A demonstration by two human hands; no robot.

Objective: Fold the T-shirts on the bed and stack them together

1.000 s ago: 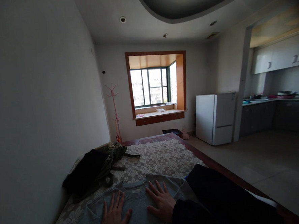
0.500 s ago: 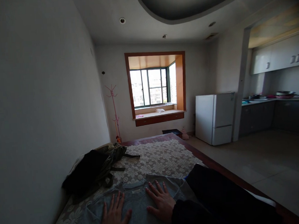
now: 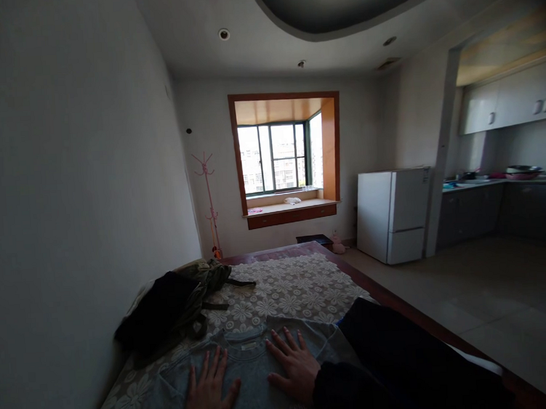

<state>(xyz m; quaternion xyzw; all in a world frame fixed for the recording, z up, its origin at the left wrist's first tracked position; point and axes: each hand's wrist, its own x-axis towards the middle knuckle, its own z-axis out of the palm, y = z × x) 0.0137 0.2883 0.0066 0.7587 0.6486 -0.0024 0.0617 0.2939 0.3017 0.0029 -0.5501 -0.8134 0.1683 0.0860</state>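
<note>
A grey shirt [image 3: 253,378] lies spread on the table, its round neckline pointing away from me and a pale label inside the collar. My left hand [image 3: 209,390] rests flat on the shirt's left part, fingers apart. On the other side of the neckline, my right hand [image 3: 293,365] also presses flat with its fingers spread. Neither hand grips the cloth. The shirt's lower part runs out of view at the bottom edge.
A lace cloth [image 3: 287,290] covers the wooden table [image 3: 365,273]. A dark backpack [image 3: 168,313] lies at the left by the wall, and dark folded fabric [image 3: 402,345] at the right. Beyond stand a pink coat rack [image 3: 208,190] and a white fridge [image 3: 391,216].
Both hands stay almost where they were, flat on the shirt. The view has shifted very slightly.
</note>
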